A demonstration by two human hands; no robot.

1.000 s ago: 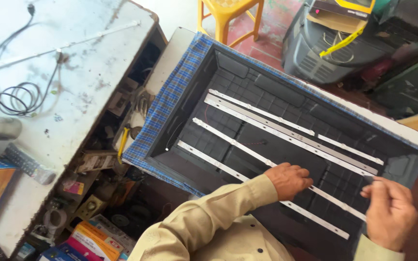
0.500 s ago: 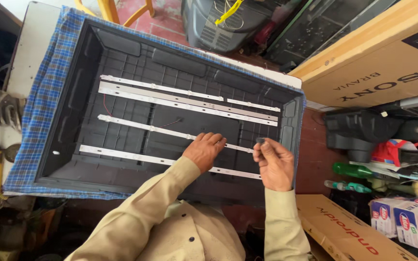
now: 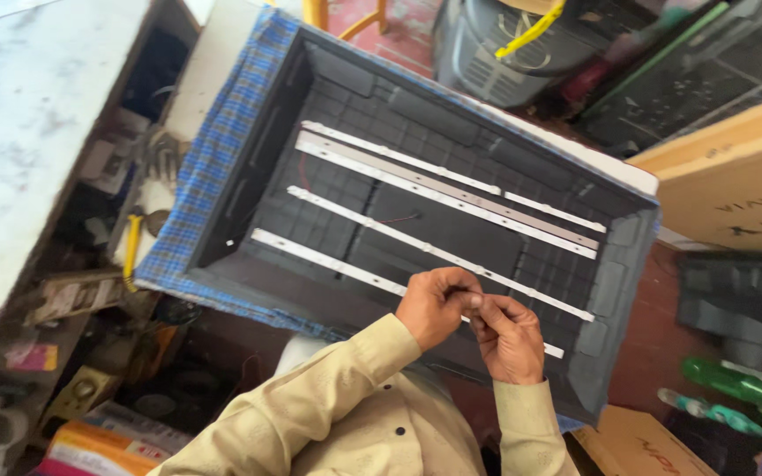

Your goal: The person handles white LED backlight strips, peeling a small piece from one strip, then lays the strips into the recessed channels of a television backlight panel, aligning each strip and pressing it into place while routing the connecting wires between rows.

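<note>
A large brown cardboard box [image 3: 738,181] with dark lettering stands far right of the joined hands, above them. A smaller brown carton [image 3: 632,441] with red print lies just right and below. Orange and yellow packets [image 3: 103,445] sit well to the lower left.

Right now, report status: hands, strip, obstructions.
Left hand and right hand together, fingers pinching at nearest white light strip. Strip lies in dark panel tray. Nothing blocking.
</note>
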